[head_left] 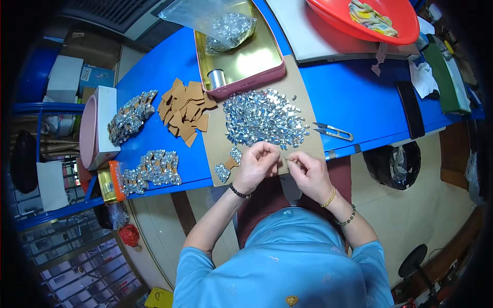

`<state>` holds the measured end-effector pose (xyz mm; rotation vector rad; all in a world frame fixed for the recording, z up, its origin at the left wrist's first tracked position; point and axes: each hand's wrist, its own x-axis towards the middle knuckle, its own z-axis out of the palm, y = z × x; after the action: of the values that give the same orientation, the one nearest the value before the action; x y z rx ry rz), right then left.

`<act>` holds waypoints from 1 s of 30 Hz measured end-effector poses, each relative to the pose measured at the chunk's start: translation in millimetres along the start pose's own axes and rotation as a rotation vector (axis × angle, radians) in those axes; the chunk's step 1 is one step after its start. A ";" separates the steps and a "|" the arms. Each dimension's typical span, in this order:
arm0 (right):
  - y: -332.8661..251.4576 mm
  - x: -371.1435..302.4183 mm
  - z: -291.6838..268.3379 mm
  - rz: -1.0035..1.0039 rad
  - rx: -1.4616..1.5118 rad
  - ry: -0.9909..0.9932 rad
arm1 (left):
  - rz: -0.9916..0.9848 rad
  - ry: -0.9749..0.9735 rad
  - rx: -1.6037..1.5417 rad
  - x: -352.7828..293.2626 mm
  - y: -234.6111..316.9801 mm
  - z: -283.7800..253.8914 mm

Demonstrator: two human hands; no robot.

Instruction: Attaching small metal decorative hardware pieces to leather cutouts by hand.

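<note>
Looking just left of the left hand (pixel 259 161), we find the bead-ended brown card (pixel 232 163) on the cardboard sheet (pixel 213 141), its long axis slanting from lower left to upper right; the right hand (pixel 309 175) is farther off. Each hand's thumb and forefinger are pinched together, but whatever they hold is too small for us to tell. Just beyond them spreads the silver bead pile (pixel 264 118). Thread snips (pixel 335 132) lie rightward, mostly on the blue tabletop (pixel 349 97), above a pale floor (pixel 431 177).

The upper edge crops the red basin (pixel 336 21); anything between the fingers (pixel 268 148) is indistinct.
</note>
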<state>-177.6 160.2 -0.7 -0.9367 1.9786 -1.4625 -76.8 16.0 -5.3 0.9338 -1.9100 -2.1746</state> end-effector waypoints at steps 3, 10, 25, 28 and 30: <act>1.4 -0.1 0.2 -0.021 -0.017 -0.024 | -0.153 -0.136 -0.305 -3.5 0.8 -2.5; 2.6 0.4 1.5 -0.142 -0.040 -0.019 | -0.238 -0.148 -0.563 -7.9 1.0 -1.3; 7.7 -4.6 5.7 -0.011 0.034 -0.083 | -0.217 -0.079 -0.592 -13.1 0.8 3.6; 4.6 -6.0 7.4 -0.009 0.051 -0.060 | -0.215 -0.059 -0.629 -16.0 1.7 8.2; 3.1 -6.1 7.5 -0.008 0.060 -0.049 | -0.210 -0.035 -0.656 -18.8 2.2 12.0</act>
<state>-168.8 160.9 -5.8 -0.9472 1.8878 -1.4810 -68.4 34.6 4.1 0.9819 -0.9983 -2.6740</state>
